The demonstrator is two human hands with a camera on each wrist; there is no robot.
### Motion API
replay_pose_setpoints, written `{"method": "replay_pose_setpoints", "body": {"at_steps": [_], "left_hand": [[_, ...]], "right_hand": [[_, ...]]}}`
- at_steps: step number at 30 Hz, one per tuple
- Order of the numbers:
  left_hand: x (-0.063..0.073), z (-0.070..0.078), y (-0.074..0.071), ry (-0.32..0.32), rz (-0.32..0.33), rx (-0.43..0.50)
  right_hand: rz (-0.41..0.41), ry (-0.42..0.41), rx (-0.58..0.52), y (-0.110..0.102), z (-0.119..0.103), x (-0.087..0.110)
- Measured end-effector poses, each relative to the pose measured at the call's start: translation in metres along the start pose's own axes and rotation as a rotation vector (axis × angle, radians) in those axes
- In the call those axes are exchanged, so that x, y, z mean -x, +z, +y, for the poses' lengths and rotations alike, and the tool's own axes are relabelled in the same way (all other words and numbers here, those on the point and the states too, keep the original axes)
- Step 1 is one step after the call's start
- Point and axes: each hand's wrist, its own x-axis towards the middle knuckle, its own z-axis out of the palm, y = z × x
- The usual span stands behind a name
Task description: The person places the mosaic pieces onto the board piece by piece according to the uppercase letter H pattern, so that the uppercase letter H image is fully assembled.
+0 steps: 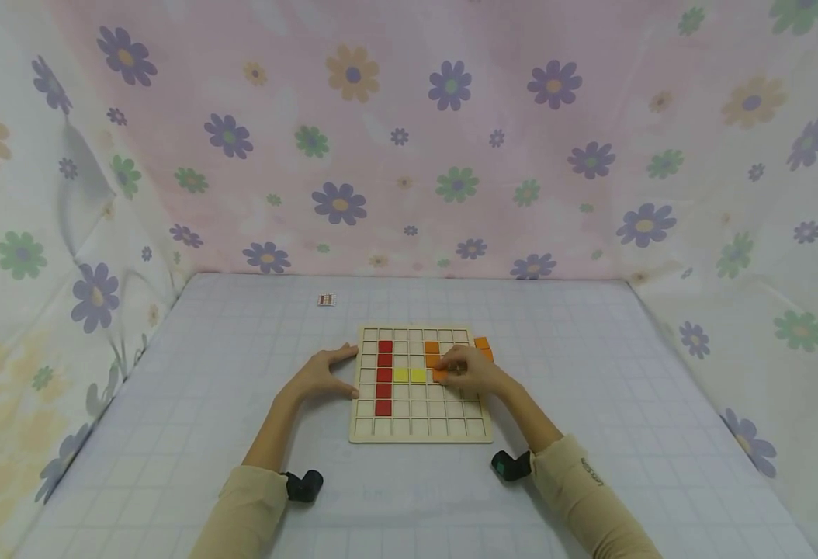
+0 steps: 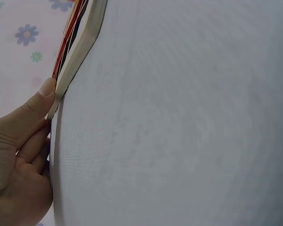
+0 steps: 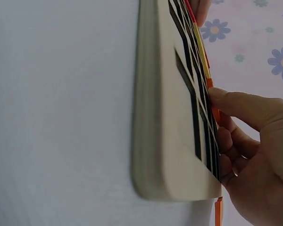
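A wooden grid board (image 1: pixel 419 428) lies flat on the table. On it stands a column of several red square tiles (image 1: pixel 384 375), with two yellow tiles (image 1: pixel 409 376) in a row to their right. Further right, two orange tiles (image 1: pixel 431 348) sit one behind the other. Just in front of these, my right hand (image 1: pixel 475 374) pinches an orange tile (image 1: pixel 439 376) between thumb and fingers, at the board's surface. My left hand (image 1: pixel 317 376) rests against the board's left edge, thumb and fingers spread apart. In the left wrist view the thumb (image 2: pixel 47 88) touches the edge.
More orange tiles (image 1: pixel 482 342) lie beside the board's back right corner, partly behind my right hand. A small printed card (image 1: pixel 327 300) is near the table's back edge. Flowered cloth (image 1: pixel 395 155) hangs behind and at both sides. Black wrist devices (image 1: pixel 304 487) protrude from both sleeves.
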Motion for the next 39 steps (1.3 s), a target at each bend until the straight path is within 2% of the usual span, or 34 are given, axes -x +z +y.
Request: {"method": "replay_pose_setpoints", "body": {"at_steps": [3, 11, 15, 20, 28, 39], "left_hand": [[0.0005, -0.0031, 0.0, 0.04, 0.009, -0.007], [-0.0005, -0.0012, 0.0008, 0.002, -0.003, -0.004], [0.0003, 0.0003, 0.0002, 0.003, -0.001, -0.004], [0.0004, 0.0013, 0.0006, 0.003, -0.005, -0.002], [-0.0002, 0.0003, 0.0007, -0.003, 0.002, -0.019], [-0.0011, -0.0014, 0.0014, 0.003, -0.002, -0.005]], "right_hand": [[-0.012, 0.0, 0.001, -0.0014, 0.0005, -0.0004], [0.085, 0.067, 0.019, -0.0008, 0.0001, 0.0006], [0.066, 0.043, 0.026, -0.0015, -0.0005, -0.0011], [0.038, 0.072, 0.035, -0.003, -0.0043, -0.001], [0.074, 0.056, 0.009, -0.0006, -0.0042, -0.0004], [0.092, 0.09, -0.014, 0.0055, -0.0033, 0.0]]}}
